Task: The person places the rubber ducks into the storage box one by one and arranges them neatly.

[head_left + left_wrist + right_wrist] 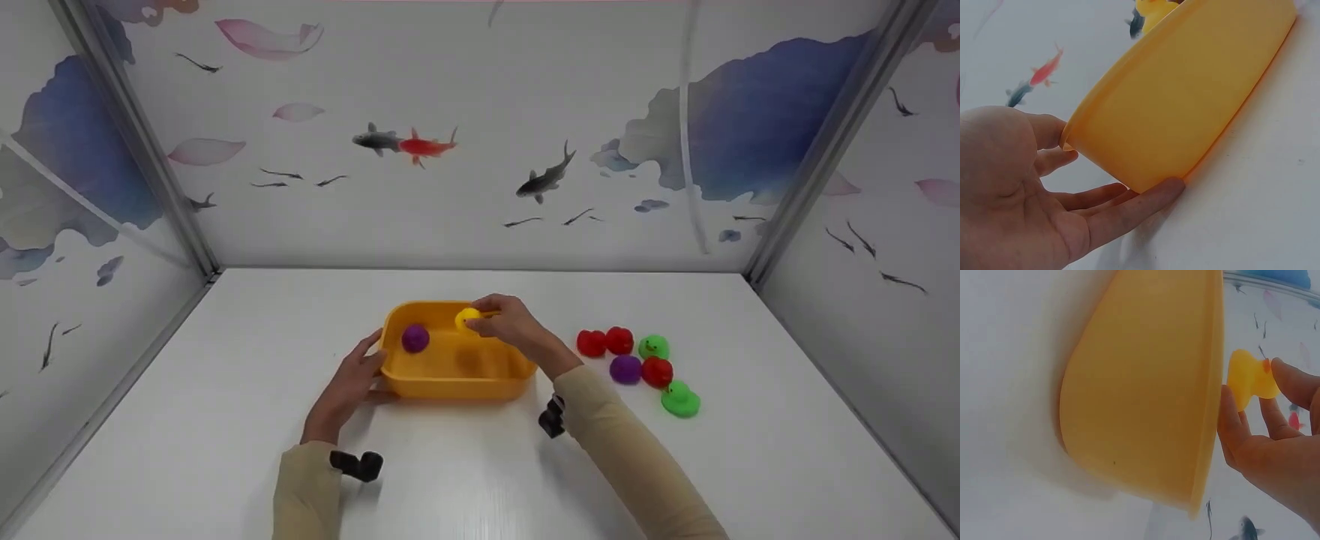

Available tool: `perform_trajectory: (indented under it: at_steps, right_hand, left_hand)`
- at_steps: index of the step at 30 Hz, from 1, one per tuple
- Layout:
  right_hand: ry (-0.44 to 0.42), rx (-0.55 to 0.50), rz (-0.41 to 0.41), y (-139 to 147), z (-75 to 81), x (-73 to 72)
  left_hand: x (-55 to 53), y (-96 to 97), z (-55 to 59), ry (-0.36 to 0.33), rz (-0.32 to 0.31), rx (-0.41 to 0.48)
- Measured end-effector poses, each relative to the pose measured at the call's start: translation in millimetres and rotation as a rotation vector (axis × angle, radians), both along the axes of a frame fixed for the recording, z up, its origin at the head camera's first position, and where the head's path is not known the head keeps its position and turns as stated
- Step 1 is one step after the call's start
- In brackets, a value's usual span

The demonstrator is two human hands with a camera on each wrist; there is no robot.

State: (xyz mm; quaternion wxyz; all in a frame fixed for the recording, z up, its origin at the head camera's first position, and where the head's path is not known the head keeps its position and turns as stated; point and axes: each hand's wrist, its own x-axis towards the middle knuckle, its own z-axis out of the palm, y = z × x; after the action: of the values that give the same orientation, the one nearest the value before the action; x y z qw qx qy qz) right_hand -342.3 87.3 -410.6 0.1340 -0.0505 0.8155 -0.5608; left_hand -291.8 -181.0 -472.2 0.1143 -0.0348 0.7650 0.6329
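My right hand (516, 327) pinches a yellow rubber duck (466, 320) over the far side of an orange-yellow plastic basin (457, 389). In the right wrist view the duck (1246, 377) sits between thumb and fingers, beside the basin's rim (1214, 382). At the basin's left end my left hand (346, 386) holds it. The left wrist view shows one finger against the rim and the longer fingers (1140, 211) along the lower edge of the wall (1174, 101). Inside the basin, toward the left, lies a purple round toy (415, 338).
Right of the basin, a loose cluster lies on the white table (450, 472): several red round toys (619, 340), a purple one (625, 370) and two green rubber ducks (680, 400). White printed panels (465, 217) enclose the table's back and sides.
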Motion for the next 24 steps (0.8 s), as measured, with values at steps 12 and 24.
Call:
perform_trajectory:
  at_steps: [12,24]
  right_hand:
    - [-0.019,0.070,-0.005,-23.4,0.3,-8.1]
    - [-0.094,0.041,-0.130,-39.9,-21.1,-15.1]
  left_hand:
    - [-2.4,2.6,-1.3,-0.002,0.017,-0.049]
    - [-2.0,2.2,0.3,-0.005,0.004,-0.052]
